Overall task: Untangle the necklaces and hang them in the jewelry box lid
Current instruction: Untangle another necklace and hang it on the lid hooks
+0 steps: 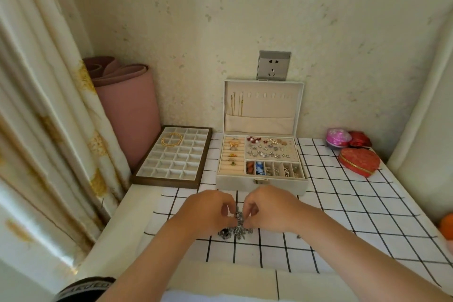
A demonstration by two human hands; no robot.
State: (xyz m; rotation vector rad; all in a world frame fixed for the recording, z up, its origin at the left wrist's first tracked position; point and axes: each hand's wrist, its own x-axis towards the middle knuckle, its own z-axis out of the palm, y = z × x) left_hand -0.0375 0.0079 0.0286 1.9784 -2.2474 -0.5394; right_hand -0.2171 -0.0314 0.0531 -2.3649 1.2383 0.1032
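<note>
Left hand: the left hand (208, 211) was down over the cloth, fingers curled in, pinching the left side of the tangle.
Right hand: the right hand (269, 208) mirrored it, fingertips nipping the same clump from the right, the two hands almost touching.
Necklaces: the silver necklaces (236, 227) sat in one knotted heap on the checked cloth (343, 216), its top strands lifted between the fingers, the rest lying flat. It was just in front of the jewelry box (262, 182).
Lid: the lid (269, 108) stood upright against the wall, and thin gold chains (236, 105) hung from the hooks at its left end. The other hooks were bare.
Box inside: rings in the left rolls, earrings on the right pad, small compartments along the front.
Left of box: a divided tray (166, 182) lay on the bench (137, 203), with gold bangles (172, 140) near its far end. A rolled pink mat (130, 110) stood behind it.
Far right: a red heart-shaped box (359, 160) was well apart from the action.
</note>
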